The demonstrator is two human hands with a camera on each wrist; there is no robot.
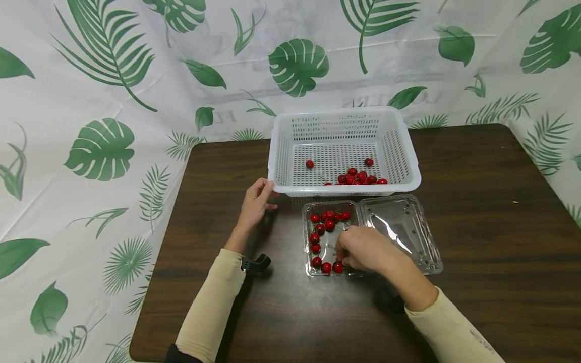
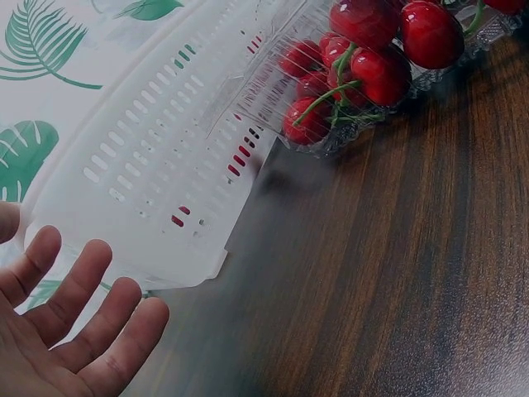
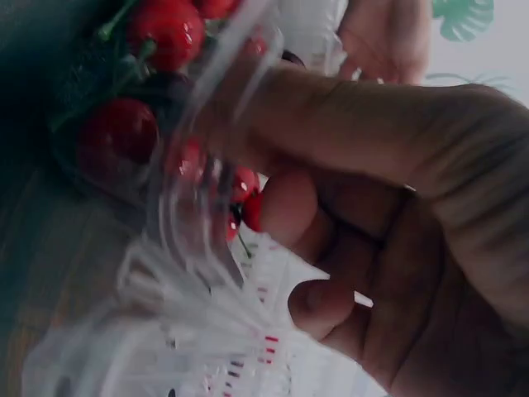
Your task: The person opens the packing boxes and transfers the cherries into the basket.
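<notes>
My left hand [image 1: 256, 204] is at the left front corner of a white slotted plastic basket [image 1: 347, 190], thumb at its rim and the other fingers loosely extended in the left wrist view. My right hand [image 1: 365, 248] reaches down into a clear plastic clamshell box [image 1: 306, 252], fingers bent. Its fingertips are hidden in the head view and partly behind the box wall in the right wrist view, so I cannot tell whether they pinch a cherry. Red cherries [image 1: 315, 238] with green stems line the box's back, left and front sides.
More cherries [image 1: 361, 176] lie in the basket, mostly along its front wall. The box's clear lid [image 1: 390, 222] lies opened out to the right, partly under my right arm. Behind the dark wooden table [image 1: 490, 212] hangs a leaf-printed white cloth [image 1: 181, 75].
</notes>
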